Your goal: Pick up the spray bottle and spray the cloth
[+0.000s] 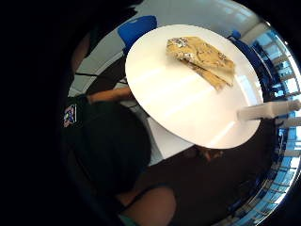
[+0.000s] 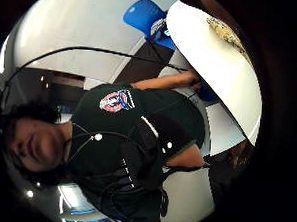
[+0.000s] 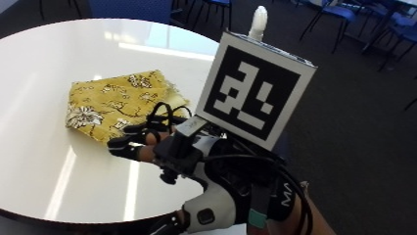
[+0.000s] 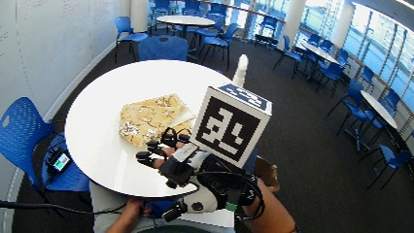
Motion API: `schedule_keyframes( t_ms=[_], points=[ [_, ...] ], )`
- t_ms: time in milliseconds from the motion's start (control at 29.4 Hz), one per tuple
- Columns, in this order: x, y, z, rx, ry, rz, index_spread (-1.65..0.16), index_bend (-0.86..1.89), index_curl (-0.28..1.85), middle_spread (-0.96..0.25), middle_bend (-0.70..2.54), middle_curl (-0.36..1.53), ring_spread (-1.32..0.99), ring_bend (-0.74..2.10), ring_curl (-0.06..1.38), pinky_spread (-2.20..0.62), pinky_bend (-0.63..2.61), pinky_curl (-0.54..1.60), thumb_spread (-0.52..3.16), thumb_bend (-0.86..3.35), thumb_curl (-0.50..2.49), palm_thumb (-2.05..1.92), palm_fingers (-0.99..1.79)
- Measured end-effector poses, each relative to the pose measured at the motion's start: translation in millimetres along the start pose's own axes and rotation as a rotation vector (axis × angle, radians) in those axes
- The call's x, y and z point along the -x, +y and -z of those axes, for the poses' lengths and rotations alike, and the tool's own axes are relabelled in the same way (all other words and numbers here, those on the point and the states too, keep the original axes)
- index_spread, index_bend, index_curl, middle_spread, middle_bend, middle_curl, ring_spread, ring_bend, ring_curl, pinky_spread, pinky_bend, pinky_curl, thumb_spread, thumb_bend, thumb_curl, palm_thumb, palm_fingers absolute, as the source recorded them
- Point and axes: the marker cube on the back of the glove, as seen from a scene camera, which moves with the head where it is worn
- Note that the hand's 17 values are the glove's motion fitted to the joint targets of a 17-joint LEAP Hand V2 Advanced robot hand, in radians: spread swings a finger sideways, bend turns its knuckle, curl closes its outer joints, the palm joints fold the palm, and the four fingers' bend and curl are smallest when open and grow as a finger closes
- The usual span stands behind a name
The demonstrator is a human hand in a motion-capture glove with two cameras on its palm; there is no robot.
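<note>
A folded yellow floral cloth [image 3: 117, 105] [image 4: 152, 119] [image 1: 202, 59] lies on the round white table [image 3: 58, 58] [image 4: 103, 92] [image 1: 174, 99]. A white spray bottle [image 3: 259, 22] [image 4: 240, 68] [image 1: 268, 110] stands upright near the table's far edge; the marker cube hides its lower part in the outside view. My gloved right hand [image 3: 163, 147] [image 4: 171, 160] hovers above the near edge of the table, short of the cloth and well away from the bottle. Its fingers [image 3: 133, 142] hang loosely curled and hold nothing. The thumb side palm view shows a strip of the cloth [image 2: 227, 35] on the table [image 2: 216, 64].
Blue chairs stand around the table, one at its left [image 4: 25, 131] with a small device [image 4: 60, 160] on it and one behind it [image 4: 162, 48]. More tables and chairs [image 4: 187, 22] fill the room beyond. The person's bare hand [image 4: 132, 211] stays below the table's edge.
</note>
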Motion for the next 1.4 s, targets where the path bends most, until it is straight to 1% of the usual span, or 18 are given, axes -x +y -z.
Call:
schedule_keyframes(
  t_ms=[204, 477, 1089, 1259, 1396],
  points=[
    [-1, 2, 1, -0.006, 0.012, -0.015, -0.34, 0.28, 0.16, -0.02, 0.34, 0.13, 0.01, 0.2, 0.09, 0.13, 0.19, 0.1, 0.65, 0.2, 0.11, 0.41, 0.37],
    [-3, 4, -1, -0.012, 0.01, -0.019, -0.41, 0.25, 0.22, -0.03, 0.33, 0.19, 0.01, 0.19, 0.12, 0.17, 0.18, 0.15, 0.85, 0.14, 0.16, 0.45, 0.35],
    [-8, 4, -3, -0.029, 0.021, -0.062, -0.44, 0.22, 0.3, -0.03, 0.31, 0.26, 0.02, 0.19, 0.16, 0.19, 0.16, 0.19, 0.99, 0.03, 0.22, 0.52, 0.34],
    [-21, 2, -1, -0.049, 0.052, -0.121, -0.44, 0.22, 0.31, -0.03, 0.3, 0.27, 0.02, 0.19, 0.17, 0.19, 0.16, 0.2, 1.0, 0.0, 0.23, 0.53, 0.34],
    [-32, 1, 1, -0.093, 0.085, -0.21, -0.44, 0.21, 0.32, -0.03, 0.3, 0.28, 0.02, 0.19, 0.18, 0.19, 0.16, 0.2, 1.01, -0.01, 0.24, 0.54, 0.33]
  ],
)
